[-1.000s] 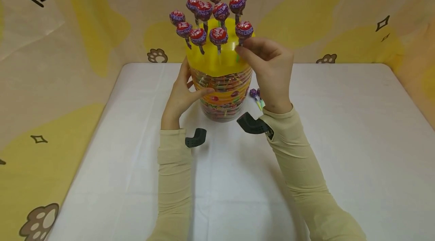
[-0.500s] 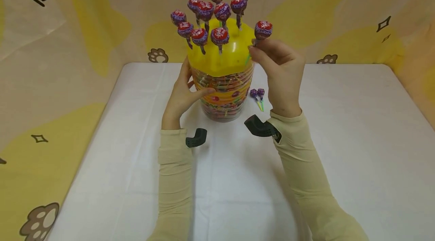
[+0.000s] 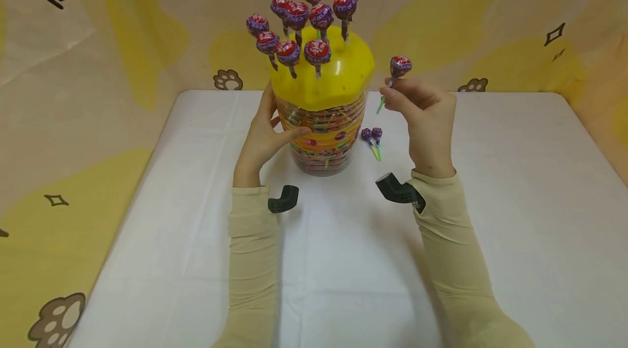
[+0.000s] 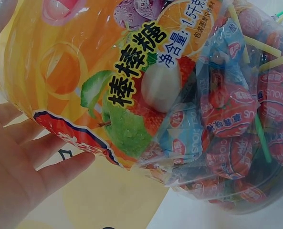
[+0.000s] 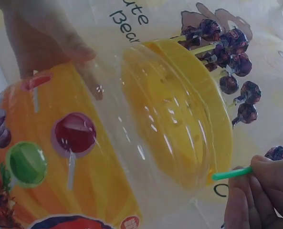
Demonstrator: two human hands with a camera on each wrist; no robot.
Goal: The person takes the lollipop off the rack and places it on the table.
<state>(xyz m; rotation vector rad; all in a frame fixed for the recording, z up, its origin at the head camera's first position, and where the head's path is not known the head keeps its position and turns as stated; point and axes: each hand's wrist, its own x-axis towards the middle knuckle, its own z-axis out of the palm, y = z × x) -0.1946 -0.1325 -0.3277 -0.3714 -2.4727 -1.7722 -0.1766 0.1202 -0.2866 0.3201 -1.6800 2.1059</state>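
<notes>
A clear plastic candy jar, full of wrapped lollipops, stands upright with a yellow lid. Several lollipops in red and purple wrappers stick up from that lid. My left hand holds the jar's left side, thumb across the front; its fingers reach along the label in the left wrist view. To the right of the lid, my right hand pinches one lollipop by its green stick, apart from the jar. The stick's lower end points down and left.
Two lollipops lie on the white tabletop just right of the jar. A beige and yellow patterned cloth hangs behind the table. Each sleeve has a black camera mount at the wrist.
My right hand has drawn the lollipop away from the lid's right front, moving right and slightly down. The two lollipops on the table now show fully. My left hand has stayed on the jar.
</notes>
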